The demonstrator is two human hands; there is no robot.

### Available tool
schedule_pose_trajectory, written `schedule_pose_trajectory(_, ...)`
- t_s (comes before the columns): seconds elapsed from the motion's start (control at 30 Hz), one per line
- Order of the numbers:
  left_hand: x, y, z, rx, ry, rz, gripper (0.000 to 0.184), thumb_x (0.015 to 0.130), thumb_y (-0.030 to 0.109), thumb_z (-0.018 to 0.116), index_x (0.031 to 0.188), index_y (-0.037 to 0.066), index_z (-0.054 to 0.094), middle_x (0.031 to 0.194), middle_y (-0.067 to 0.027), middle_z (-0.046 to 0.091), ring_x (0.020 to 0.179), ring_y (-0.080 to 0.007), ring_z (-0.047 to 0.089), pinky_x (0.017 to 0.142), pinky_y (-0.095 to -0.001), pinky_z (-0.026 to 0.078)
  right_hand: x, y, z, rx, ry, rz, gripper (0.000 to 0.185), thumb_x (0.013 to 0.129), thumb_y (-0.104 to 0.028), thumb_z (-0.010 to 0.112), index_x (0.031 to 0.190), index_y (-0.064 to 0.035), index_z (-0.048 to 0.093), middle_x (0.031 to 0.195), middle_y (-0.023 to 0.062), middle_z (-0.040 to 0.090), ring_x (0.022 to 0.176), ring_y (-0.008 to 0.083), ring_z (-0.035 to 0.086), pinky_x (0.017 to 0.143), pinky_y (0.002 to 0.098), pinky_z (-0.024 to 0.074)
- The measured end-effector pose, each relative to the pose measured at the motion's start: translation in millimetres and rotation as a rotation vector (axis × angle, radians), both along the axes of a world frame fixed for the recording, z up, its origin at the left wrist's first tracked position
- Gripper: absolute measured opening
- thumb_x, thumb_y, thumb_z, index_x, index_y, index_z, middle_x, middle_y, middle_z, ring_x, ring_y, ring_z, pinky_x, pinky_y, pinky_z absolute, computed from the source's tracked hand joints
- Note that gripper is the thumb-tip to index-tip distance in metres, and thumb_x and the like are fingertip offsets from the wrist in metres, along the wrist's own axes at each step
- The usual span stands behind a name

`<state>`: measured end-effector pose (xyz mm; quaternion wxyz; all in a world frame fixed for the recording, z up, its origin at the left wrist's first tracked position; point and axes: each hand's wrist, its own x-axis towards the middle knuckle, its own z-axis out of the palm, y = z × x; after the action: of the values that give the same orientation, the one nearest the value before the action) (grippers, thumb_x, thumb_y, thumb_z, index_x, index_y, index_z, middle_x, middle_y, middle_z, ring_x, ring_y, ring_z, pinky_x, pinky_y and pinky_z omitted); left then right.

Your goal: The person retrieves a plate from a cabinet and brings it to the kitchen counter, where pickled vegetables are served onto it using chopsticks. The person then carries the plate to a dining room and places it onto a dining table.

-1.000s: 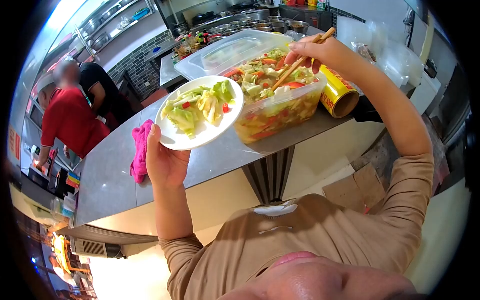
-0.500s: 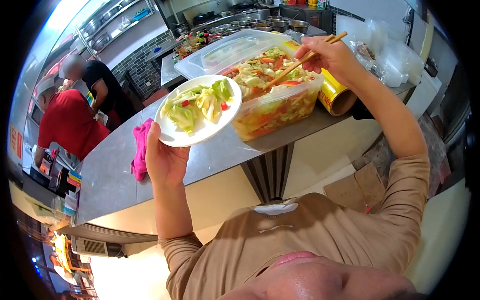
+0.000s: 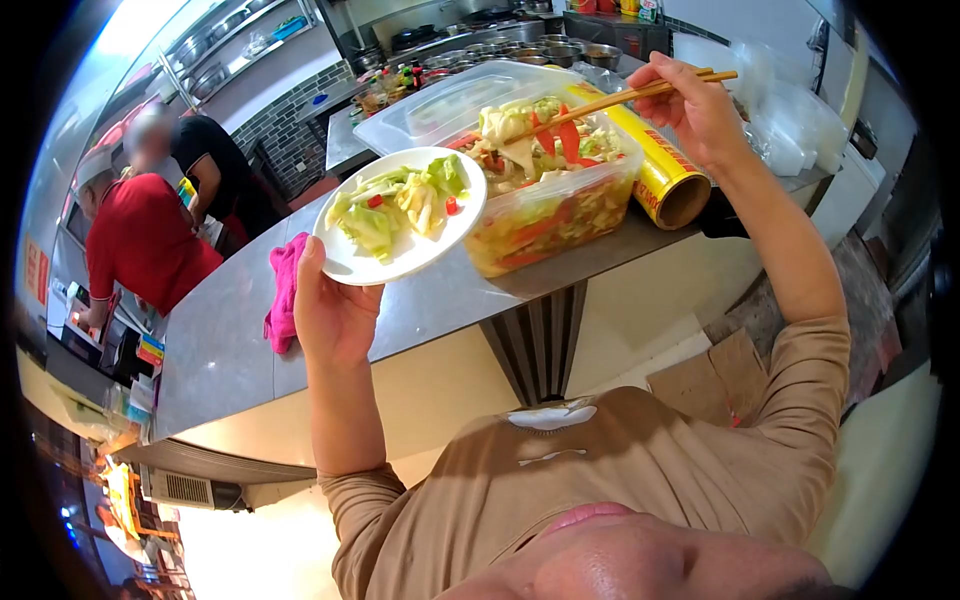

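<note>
My left hand grips a white plate by its near edge, thumb on the rim. Pieces of pickled cabbage with bits of red pepper lie on it. The plate is held just left of a clear plastic tub full of cabbage and red pepper strips in liquid. In my right hand is a pair of wooden chopsticks, closed on cabbage and a red pepper strip over the tub. The tub's translucent lid rests behind it.
A pink cloth lies on the metal counter. Right of the tub is a yellow roll with a hollow core, near plastic bags. Metal pots stand behind. Two people work at the left.
My right hand has risen and shifted right. The chopsticks have come up from inside the tub with cabbage and red pepper between their tips. The plate has barely moved.
</note>
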<state>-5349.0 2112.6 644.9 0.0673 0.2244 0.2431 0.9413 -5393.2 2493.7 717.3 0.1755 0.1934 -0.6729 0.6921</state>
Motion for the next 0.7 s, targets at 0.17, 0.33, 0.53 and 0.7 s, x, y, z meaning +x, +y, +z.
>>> schedule_pose_trajectory(0.17, -3, 5, -2, -0.005, 0.018, -0.032, 0.031, 0.09, 0.019, 0.047, 0.11, -0.004, 0.051, 0.113, -0.017, 0.056, 0.106, -0.0254, 0.055, 0.089, -0.0376, 0.048, -7, 9, 7, -0.006, 0.064, -0.022, 0.03, 0.088, -0.03, 0.051, 0.085, -0.0022, 0.064, 0.078, 0.004, 0.062, 0.066, 0.0098, 0.057, 0.058, 0.0214, 0.0436)
schedule_pose_trajectory(0.33, -8, 15, -2, -0.054, 0.021, -0.04, 0.035, 0.09, 0.02, 0.047, 0.117, -0.004, 0.045, 0.115, -0.0168, 0.054, 0.106, -0.0252, 0.055, 0.089, -0.0368, 0.048, -17, 13, 26, -0.019, 0.141, -0.002, 0.03, 0.089, -0.03, 0.05, 0.087, -0.003, 0.064, 0.077, 0.0038, 0.061, 0.064, 0.0096, 0.057, 0.056, 0.0213, 0.0428)
schedule_pose_trajectory(0.53, -18, 24, -5, -0.064, 0.012, -0.068, 0.036, 0.09, 0.02, 0.046, 0.118, -0.003, 0.044, 0.114, -0.0167, 0.055, 0.104, -0.0254, 0.056, 0.086, -0.0376, 0.05, -14, -3, 55, -0.111, 0.142, 0.119, 0.03, 0.087, -0.026, 0.048, 0.08, -0.0001, 0.062, 0.066, 0.0095, 0.061, 0.056, 0.0157, 0.058, 0.053, 0.0249, 0.0473)
schedule_pose_trajectory(0.7, -23, 29, -8, -0.058, 0.019, -0.055, 0.037, 0.091, 0.022, 0.045, 0.117, -0.004, 0.044, 0.115, -0.0175, 0.054, 0.1, -0.0258, 0.058, 0.082, -0.0364, 0.052, -14, -20, 76, -0.166, 0.094, 0.225, 0.032, 0.087, -0.026, 0.048, 0.077, 0.0013, 0.062, 0.066, 0.0109, 0.061, 0.056, 0.0166, 0.058, 0.052, 0.0256, 0.0471)
